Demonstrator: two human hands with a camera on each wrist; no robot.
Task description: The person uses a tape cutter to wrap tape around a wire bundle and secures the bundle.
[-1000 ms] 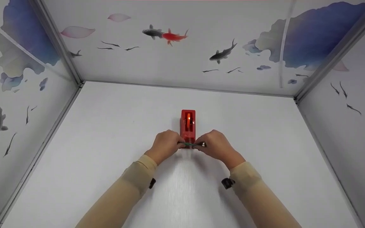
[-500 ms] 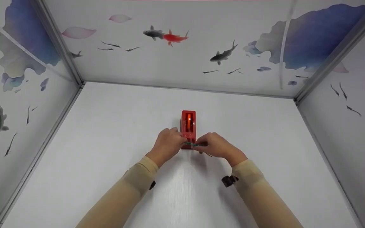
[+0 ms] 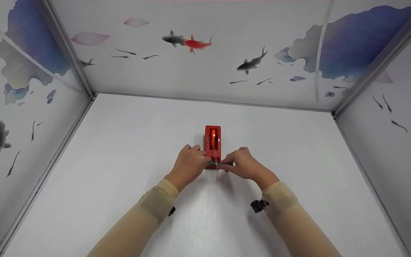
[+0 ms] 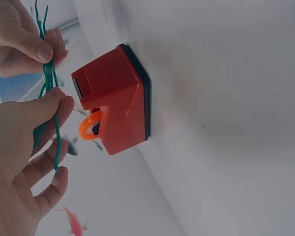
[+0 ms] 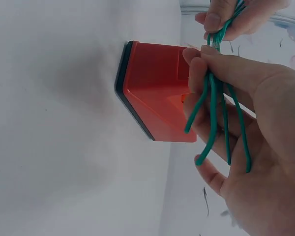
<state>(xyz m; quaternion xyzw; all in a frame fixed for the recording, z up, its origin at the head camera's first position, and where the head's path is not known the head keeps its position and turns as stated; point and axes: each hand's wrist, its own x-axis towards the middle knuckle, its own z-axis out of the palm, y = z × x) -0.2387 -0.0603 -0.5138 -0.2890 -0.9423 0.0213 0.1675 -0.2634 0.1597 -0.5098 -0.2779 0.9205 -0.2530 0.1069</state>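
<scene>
A bundle of several thin green wires is stretched between my two hands, close over the near end of a red tape dispenser. My left hand pinches the bundle between thumb and forefinger, its other fingers loosely bent in the left wrist view. On the opposite side, my right hand pinches it too, and loose wire ends fan out over its palm in the right wrist view. A shiny clear patch, like tape, shows on the wires between the thumbs. The dispenser's serrated cutter faces the bundle.
The dispenser stands on a white table, its orange tape core showing from the side. White panels printed with fish and leaves, such as the back wall, enclose the table on the left, right and far side.
The left hand has shifted slightly right, so the fingertips stand closer together on the wires. The right hand's fingers have changed their hold. The dispenser stays where it was.
</scene>
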